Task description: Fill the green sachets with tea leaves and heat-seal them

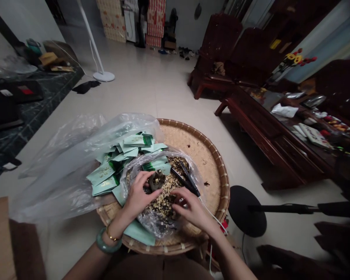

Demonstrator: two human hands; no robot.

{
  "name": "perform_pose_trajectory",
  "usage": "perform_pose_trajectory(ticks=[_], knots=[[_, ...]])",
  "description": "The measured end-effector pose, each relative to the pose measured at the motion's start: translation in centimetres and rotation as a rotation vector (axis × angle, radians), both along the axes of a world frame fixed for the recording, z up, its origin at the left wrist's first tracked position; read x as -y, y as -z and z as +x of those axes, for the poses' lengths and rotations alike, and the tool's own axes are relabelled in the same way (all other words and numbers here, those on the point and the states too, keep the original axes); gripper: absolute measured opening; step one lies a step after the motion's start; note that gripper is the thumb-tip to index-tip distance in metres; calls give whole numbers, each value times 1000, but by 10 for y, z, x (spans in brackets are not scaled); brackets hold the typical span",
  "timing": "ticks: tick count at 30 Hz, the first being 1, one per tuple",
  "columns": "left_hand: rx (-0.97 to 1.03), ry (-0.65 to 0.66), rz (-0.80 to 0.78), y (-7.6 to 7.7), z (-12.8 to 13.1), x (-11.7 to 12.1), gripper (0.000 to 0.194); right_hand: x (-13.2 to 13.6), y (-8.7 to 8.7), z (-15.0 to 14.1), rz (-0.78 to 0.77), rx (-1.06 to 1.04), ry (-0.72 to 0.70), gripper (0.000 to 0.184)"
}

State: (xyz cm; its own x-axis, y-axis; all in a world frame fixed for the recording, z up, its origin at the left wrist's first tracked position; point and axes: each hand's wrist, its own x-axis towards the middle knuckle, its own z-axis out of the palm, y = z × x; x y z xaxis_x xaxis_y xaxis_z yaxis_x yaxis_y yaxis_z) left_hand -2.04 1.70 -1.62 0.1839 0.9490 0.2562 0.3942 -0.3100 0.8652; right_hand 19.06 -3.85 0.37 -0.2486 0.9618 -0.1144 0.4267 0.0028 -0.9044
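Note:
My left hand (pixel 141 192) is curled round a small dark cup-like container (pixel 158 179) with dark and pale bits in it. My right hand (pixel 188 204) is just above a loose mix of dark leaves and pale yellow bits (pixel 163 202). Its thumb and fingers are bent together, and what they hold is too small to tell. The mix lies in an open clear plastic bag (pixel 196 169). A black tong-like tool (pixel 189 179) rests on the mix beside my right hand. Behind my left hand are several pale green packets (pixel 105 171).
Beneath everything is a round woven bamboo tray (pixel 218 171). A large clear plastic bag (pixel 61 175) spreads over its left side. A white cord (pixel 214 217) crosses the right rim. To the right are a black round stand base (pixel 247 210) and a dark wooden table (pixel 265 136).

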Motion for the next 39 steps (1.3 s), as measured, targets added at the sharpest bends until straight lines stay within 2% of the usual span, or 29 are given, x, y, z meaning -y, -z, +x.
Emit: perform_pose_trajectory(ticks=[2, 6, 13, 17, 19, 23, 28, 31, 34, 36, 39], knots=[[-7, -12, 20, -1, -2, -1, 43, 13, 10, -4, 54, 181, -92, 48], [-19, -16, 27, -3, -4, 0, 43, 26, 24, -18, 95, 386, -80, 73], [-26, 7, 9, -3, -4, 1, 44, 18, 30, -37, 187, 234, -80, 66], [-23, 5, 15, -3, -5, 1, 43, 12, 27, -48, 228, 311, -111, 74], [-24, 1, 22, -4, -6, 1, 43, 10, 25, -53, 222, 365, -146, 70], [-21, -14, 27, -4, -7, 0, 43, 3, 22, -57, 195, 359, -172, 43], [-32, 0, 26, -1, -8, 0, 45, -5, 20, -39, 215, 205, -29, 26], [-32, 24, 51, 0, -7, 1, 45, -9, 10, -21, 251, 120, 97, 18], [-58, 47, 87, -1, -3, 2, 46, -14, -11, -9, 339, 96, 180, 15], [-82, 56, 92, -2, -1, 3, 47, -18, -29, -7, 411, 107, 184, 15], [-98, 61, 77, -2, 2, 5, 49, -26, -52, -15, 505, 168, 110, 20]])
